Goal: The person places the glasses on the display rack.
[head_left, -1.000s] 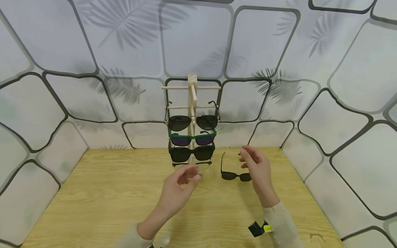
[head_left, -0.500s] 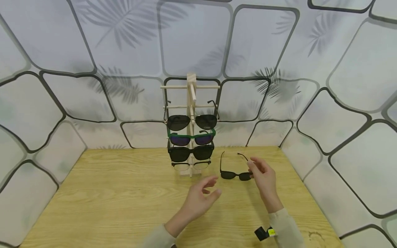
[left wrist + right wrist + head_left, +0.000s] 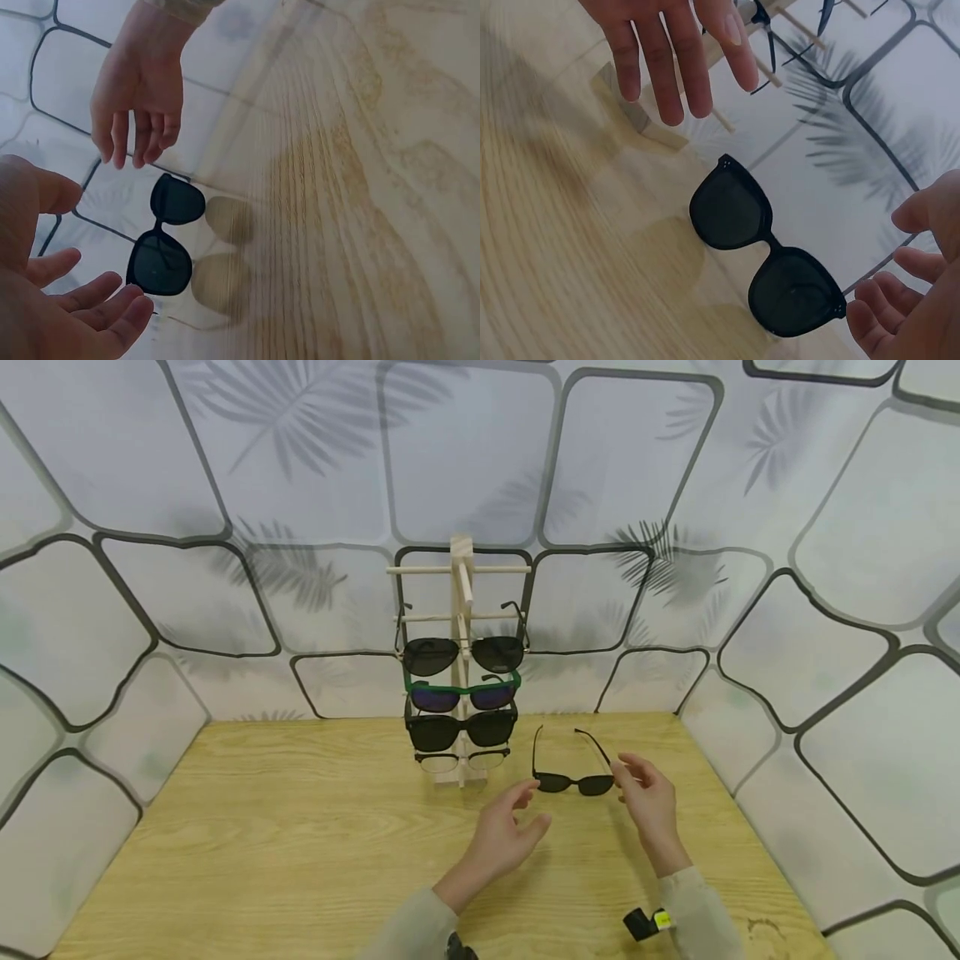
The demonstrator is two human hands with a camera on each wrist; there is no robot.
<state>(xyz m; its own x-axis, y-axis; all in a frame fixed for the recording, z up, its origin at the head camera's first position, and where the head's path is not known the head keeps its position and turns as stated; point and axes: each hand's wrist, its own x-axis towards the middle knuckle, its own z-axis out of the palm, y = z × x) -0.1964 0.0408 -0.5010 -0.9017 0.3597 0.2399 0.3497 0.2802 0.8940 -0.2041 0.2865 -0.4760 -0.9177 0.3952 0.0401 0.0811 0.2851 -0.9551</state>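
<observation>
A pair of black sunglasses point(image 3: 553, 783) stands on the wooden table right of the display rack, lenses toward me and both temples unfolded to the back. My left hand point(image 3: 501, 833) is at its left side, fingertips close to the left corner of the frame, thumb held apart. At the opposite corner is my right hand point(image 3: 651, 806), its fingers loosely bent and the thumb away from them. In the right wrist view the right fingertips come right up to the end of the sunglasses point(image 3: 729, 210). Neither hand is closed round the frame.
Left of the sunglasses rises a wooden eyewear rack point(image 3: 462, 556) with crossbars. It bears aviator sunglasses point(image 3: 498, 654), green-framed sunglasses point(image 3: 491, 697), thick black sunglasses point(image 3: 491, 728) and clear-lens glasses point(image 3: 438, 765) at the bottom. Patterned walls point(image 3: 322, 610) enclose the table point(image 3: 262, 835) behind and at both sides.
My left hand has moved right, from in front of the rack to the sunglasses' left corner. The right hand has shifted slightly right and toward me, uncovering the right lens and temple.
</observation>
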